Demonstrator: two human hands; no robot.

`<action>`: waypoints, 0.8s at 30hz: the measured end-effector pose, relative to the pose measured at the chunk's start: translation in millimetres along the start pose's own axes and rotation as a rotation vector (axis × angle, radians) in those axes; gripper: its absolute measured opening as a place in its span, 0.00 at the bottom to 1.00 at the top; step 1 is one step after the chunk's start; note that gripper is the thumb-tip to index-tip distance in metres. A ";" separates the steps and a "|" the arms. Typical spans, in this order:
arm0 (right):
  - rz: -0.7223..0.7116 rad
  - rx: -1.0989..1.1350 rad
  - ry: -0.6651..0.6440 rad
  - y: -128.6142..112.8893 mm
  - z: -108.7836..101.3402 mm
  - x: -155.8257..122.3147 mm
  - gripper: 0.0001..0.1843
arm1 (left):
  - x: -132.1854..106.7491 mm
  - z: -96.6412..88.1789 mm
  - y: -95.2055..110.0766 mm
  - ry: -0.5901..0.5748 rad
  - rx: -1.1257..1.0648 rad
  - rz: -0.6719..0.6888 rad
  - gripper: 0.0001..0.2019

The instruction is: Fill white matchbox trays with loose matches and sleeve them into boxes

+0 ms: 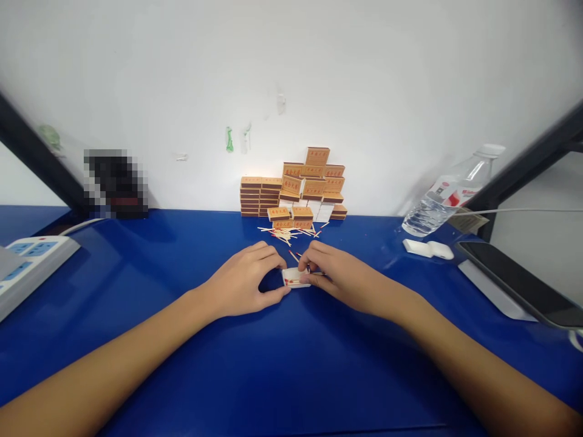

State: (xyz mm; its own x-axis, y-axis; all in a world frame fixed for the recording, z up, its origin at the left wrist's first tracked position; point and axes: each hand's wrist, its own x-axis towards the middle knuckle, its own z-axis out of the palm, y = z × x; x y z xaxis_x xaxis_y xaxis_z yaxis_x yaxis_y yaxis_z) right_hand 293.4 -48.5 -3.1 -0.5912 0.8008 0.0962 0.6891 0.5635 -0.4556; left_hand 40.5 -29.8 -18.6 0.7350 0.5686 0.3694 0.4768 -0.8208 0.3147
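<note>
The white tray (pixel 295 272) on the blue table (pixel 273 364) is held by the left hand (pixel 249 276); matches (pixel 292 281) inside are apparently being arranged by the right hand (pixel 336 267), fingers narrowed, grip unclear; light, level placement seems called for next

Left hand (pixel 248 276): your thumb and fingers are forming a C, left of the pinch. Right hand (pixel 328 270): your thumb and curled fingers are pinching. Left forearm (pixel 136 352), right forearm (pixel 437 331): both, bare, are slanting inward to the grip.
</note>
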 end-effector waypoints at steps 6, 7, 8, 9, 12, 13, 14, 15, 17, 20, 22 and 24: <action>-0.017 0.012 0.034 8.8 -7.6 2.6 0.06 | 0.9 -2.0 0.3 -0.015 0.002 -0.001 0.10; -0.016 0.009 0.047 8.6 -9.2 2.7 0.07 | 1.0 -2.1 0.2 -0.015 0.006 0.000 0.10; -0.011 0.008 0.063 7.9 -11.1 2.6 0.07 | 1.0 -2.1 -0.1 -0.013 0.010 0.000 0.10; -0.005 0.008 0.084 6.8 -13.2 2.4 0.07 | 0.9 -1.9 -0.3 -0.011 0.011 0.001 0.10; 0.023 0.048 0.178 2.8 -18.0 1.8 0.08 | 0.7 -1.0 -1.4 0.008 0.010 0.005 0.09; 0.033 0.082 0.207 1.4 -18.2 2.0 0.08 | 0.6 -0.7 -1.8 0.015 0.008 0.005 0.09; 0.042 0.123 0.233 0.2 -17.4 2.4 0.09 | 0.5 -0.4 -2.1 0.022 0.006 0.004 0.09; 0.049 0.164 0.252 -0.9 -15.5 3.1 0.08 | 0.4 -0.2 -2.3 0.025 0.004 0.004 0.09; 0.051 0.221 0.262 -2.3 -9.2 5.2 0.07 | 0.3 0.0 -2.7 0.024 0.004 0.002 0.10; 0.009 0.193 0.224 -1.4 -0.3 7.7 0.06 | 0.3 0.1 -3.2 0.016 0.007 -0.001 0.09; -0.021 0.137 0.214 1.2 0.8 7.5 0.07 | 0.4 0.4 -3.5 0.022 0.000 -0.003 0.09; -0.024 0.091 0.203 4.5 -2.1 6.0 0.07 | 0.3 0.7 -3.7 0.030 -0.003 -0.002 0.09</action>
State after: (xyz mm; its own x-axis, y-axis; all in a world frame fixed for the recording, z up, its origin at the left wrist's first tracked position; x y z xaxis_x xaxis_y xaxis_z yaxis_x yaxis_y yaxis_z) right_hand 293.8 -40.8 -2.8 -0.5043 0.8169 0.2799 0.6300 0.5698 -0.5278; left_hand 39.3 -26.7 -20.3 0.7193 0.5719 0.3945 0.4769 -0.8193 0.3182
